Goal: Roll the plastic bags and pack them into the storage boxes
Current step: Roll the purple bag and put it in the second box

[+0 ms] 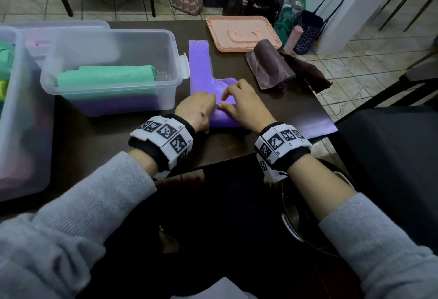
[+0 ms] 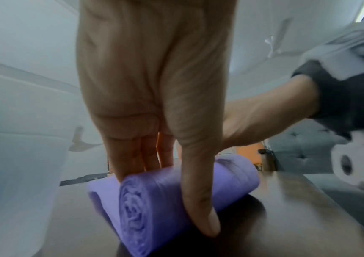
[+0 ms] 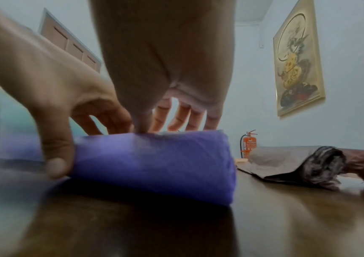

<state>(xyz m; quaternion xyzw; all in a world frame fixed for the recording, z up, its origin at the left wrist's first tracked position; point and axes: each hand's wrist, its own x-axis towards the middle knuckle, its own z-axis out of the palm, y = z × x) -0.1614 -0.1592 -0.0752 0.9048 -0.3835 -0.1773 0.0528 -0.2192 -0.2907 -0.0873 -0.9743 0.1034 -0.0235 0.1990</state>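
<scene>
A purple plastic bag lies on the dark table, its near end wound into a roll (image 1: 221, 119) and its flat strip (image 1: 199, 61) running away from me. My left hand (image 1: 201, 114) grips the roll's left end (image 2: 146, 208), thumb on the near side and fingers behind it. My right hand (image 1: 234, 102) arches over the right half of the roll (image 3: 154, 161), thumb on its top and fingers reaching past it. A clear storage box (image 1: 170, 45) to the left holds a green roll (image 1: 106, 77) over a purple layer.
A brown bag roll (image 1: 270, 66) with a loose tail lies to the right, also seen in the right wrist view (image 3: 321, 165). A pink lid (image 1: 241, 33) sits at the far edge. A larger clear box (image 1: 19, 109) stands at far left. Bags line the floor behind.
</scene>
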